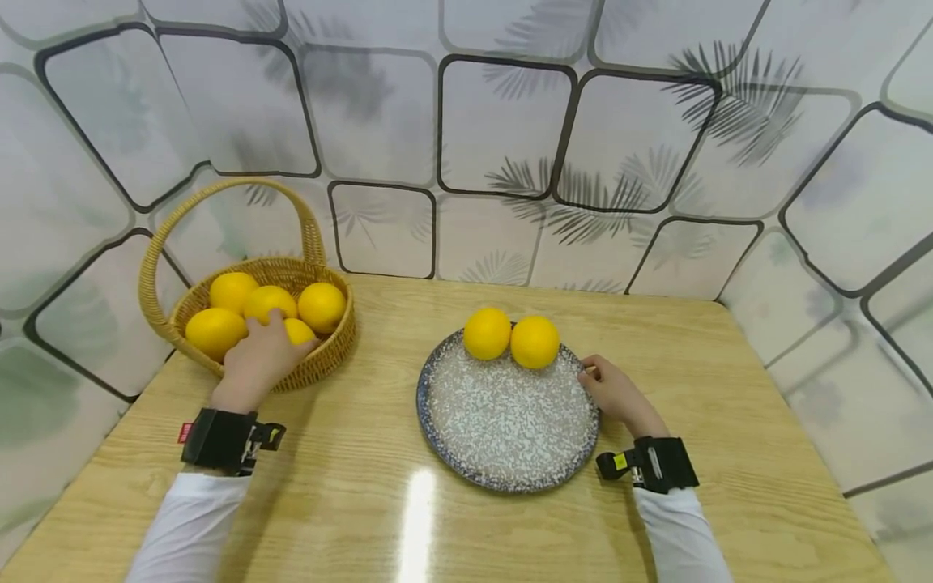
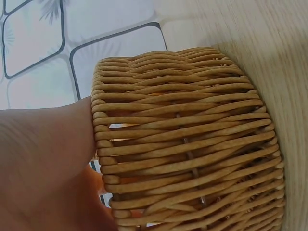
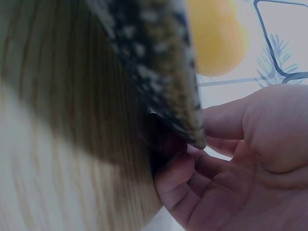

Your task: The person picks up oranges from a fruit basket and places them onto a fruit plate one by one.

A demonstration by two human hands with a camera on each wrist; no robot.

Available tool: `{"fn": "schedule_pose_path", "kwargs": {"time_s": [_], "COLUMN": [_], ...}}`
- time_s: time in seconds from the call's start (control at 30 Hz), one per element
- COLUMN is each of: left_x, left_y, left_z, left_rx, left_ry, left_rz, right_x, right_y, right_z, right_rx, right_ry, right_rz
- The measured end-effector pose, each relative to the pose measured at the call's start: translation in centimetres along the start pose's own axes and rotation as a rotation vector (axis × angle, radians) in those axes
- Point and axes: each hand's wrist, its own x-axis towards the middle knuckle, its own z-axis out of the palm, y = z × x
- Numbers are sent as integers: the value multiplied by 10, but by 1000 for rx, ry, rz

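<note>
In the head view my left hand reaches over the near rim of a wicker basket. Its fingers and thumb are spread round a round yellow fruit inside; in the left wrist view the basket's woven side hides most of that grip. Several more yellow fruits lie around it. My right hand pinches the right edge of a speckled grey plate, thumb above the rim and fingers curled beneath it in the right wrist view. Two yellow fruits sit side by side at the plate's far edge.
The basket's tall arched handle rises above the fruits. Everything stands on a light wooden table, backed by a patterned wall covering that also runs along both sides. Each wrist wears a black strap with a small camera.
</note>
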Motion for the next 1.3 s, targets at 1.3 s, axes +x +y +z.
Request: {"fn": "schedule_pose_path", "kwargs": {"time_s": [1.3], "left_x": [-5], "left_y": [10], "left_z": [-4], "left_rx": [44], "left_ry": [376], "left_rz": [110], "right_x": [1], "right_y": [3], "right_z": [0], "right_rx": [-31], "right_ry": [3], "right_rz": [-11]}}
